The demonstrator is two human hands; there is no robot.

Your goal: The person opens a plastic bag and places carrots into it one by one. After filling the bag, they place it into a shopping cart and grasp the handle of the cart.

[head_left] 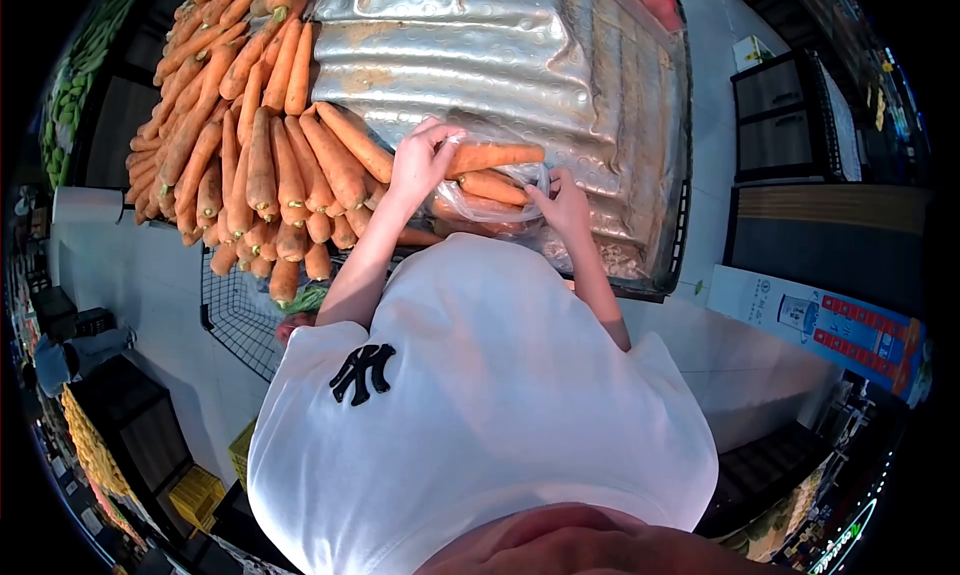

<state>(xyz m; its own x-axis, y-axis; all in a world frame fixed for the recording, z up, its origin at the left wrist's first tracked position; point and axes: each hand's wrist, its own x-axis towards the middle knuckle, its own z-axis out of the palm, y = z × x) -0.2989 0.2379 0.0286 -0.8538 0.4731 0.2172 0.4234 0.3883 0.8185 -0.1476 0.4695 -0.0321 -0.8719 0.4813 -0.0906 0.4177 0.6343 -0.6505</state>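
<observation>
In front of my chest is a clear plastic bag (490,213) with carrots in it. One carrot (500,157) lies across its mouth, its left end against my left hand, and a second carrot (493,187) sits just below. My left hand (420,163) is closed on the bag's left rim with thumb and fingers; whether it also grips the upper carrot is hard to tell. At the right side of the mouth, my right hand (562,205) pinches the film near the second carrot's tip.
A large heap of carrots (260,165) fills the left of the display. Ridged silvery sheeting (450,55) covers the middle, bordered by a black crate edge (684,195). A wire shopping cart (240,320) stands at lower left. A printed carton (815,325) lies at right.
</observation>
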